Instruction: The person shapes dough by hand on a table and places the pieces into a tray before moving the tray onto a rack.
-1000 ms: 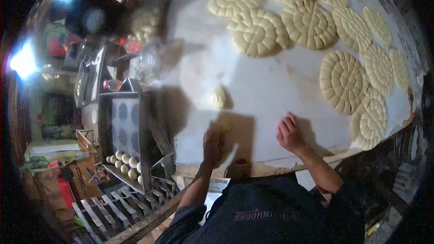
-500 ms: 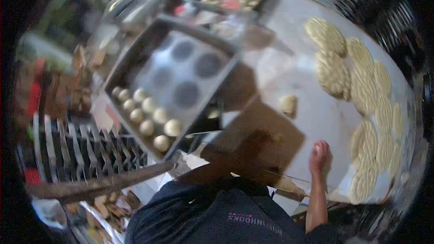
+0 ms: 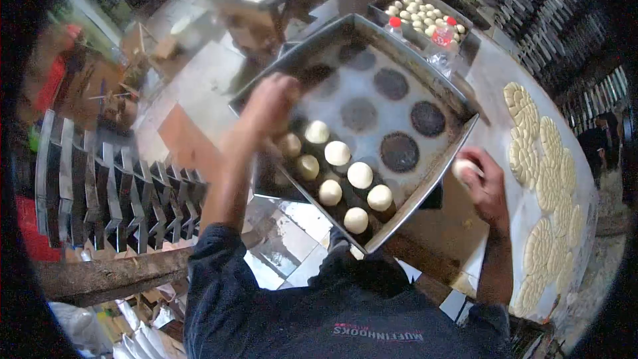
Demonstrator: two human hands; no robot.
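A deep metal tray (image 3: 415, 216) spans the middle of the view. Round dough balls (image 3: 359, 175) sit in rows in its near-left corner, and dark round marks show on its bare floor. My left hand (image 3: 274, 96) is over the tray's left rim, beside the rows; it is smeared by motion and its fingers are hard to make out. My right hand (image 3: 490, 186), just right of the tray, has its fingers curled around a pale dough ball (image 3: 467, 170).
Flattened, scored dough pieces (image 3: 539, 173) cover the right part of the white table (image 3: 498, 66). Farther back stands another tray of dough balls (image 3: 420, 16), with red-capped bottles (image 3: 442, 33) before it. Stacked metal trays (image 3: 100, 189) are at left, above a wooden beam (image 3: 113, 276).
My left hand has come into view over the tray. My right hand, earlier low on the table, is now up beside the tray with a dough ball. The view has shifted.
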